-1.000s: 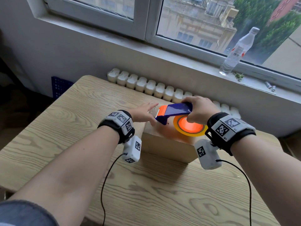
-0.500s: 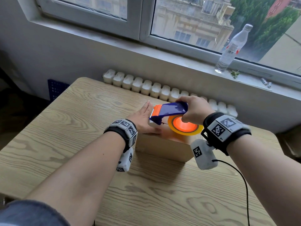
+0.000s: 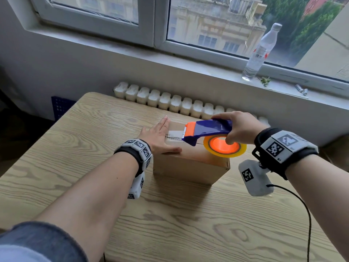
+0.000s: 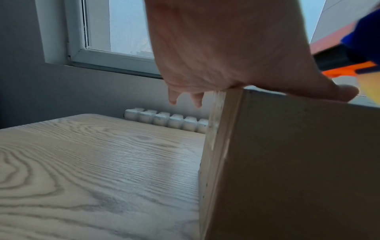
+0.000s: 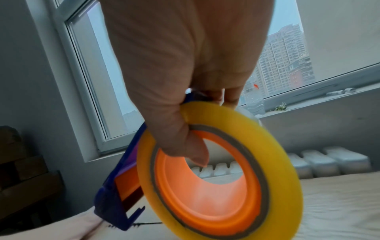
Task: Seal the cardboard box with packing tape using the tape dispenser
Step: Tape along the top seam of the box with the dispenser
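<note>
A closed brown cardboard box [image 3: 190,167] [image 4: 298,162] stands on the wooden table [image 3: 79,140]. My left hand [image 3: 157,136] [image 4: 216,48] lies flat with straight fingers on the box's left top edge, thumb along the near edge. My right hand [image 3: 238,129] [image 5: 185,81] grips the blue and orange tape dispenser [image 3: 205,130] [image 5: 121,186] above the box top, thumb hooked into the orange core of the yellow tape roll [image 3: 224,147] [image 5: 218,175]. The dispenser's orange blade end points left toward my left hand. A pale label strip [image 3: 174,133] lies along the top seam.
A white radiator [image 3: 170,100] runs behind the table under the windowsill. A clear plastic bottle [image 3: 261,52] stands on the sill at the right. A black cable [image 3: 306,214] trails from my right wrist camera across the near table. Bare tabletop surrounds the box.
My left hand has moved from the dispenser's front end and now lies flat on the box's left top edge. The dispenser has stayed over the box top in my right hand.
</note>
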`<act>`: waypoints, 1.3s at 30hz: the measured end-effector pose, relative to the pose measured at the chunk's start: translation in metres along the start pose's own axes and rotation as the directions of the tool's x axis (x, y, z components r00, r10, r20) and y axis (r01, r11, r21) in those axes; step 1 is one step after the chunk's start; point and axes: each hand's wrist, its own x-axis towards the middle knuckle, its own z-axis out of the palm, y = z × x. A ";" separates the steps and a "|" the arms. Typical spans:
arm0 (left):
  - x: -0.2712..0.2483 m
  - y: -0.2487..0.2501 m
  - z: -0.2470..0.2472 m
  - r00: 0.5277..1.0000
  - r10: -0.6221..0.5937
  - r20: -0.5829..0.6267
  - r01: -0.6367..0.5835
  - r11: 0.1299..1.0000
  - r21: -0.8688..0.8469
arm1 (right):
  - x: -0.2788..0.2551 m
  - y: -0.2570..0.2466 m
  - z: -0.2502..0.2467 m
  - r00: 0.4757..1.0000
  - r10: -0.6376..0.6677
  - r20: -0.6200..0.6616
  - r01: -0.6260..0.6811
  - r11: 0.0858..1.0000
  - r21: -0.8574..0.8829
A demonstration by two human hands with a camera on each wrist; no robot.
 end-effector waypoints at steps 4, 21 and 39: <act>0.001 0.000 0.001 1.000 0.002 0.010 -0.002 1.000 -0.013 | -0.006 0.011 0.000 1.000 0.004 -0.005 -0.004 0.997 -0.072; 0.001 0.026 0.009 0.993 0.114 -0.035 -0.105 0.973 0.204 | 0.020 0.001 0.016 0.999 -0.031 -0.015 0.028 0.984 -0.177; 0.018 0.038 0.020 0.989 0.102 -0.110 -0.083 0.982 0.170 | 0.007 0.022 0.009 0.995 -0.075 -0.058 0.077 0.996 0.032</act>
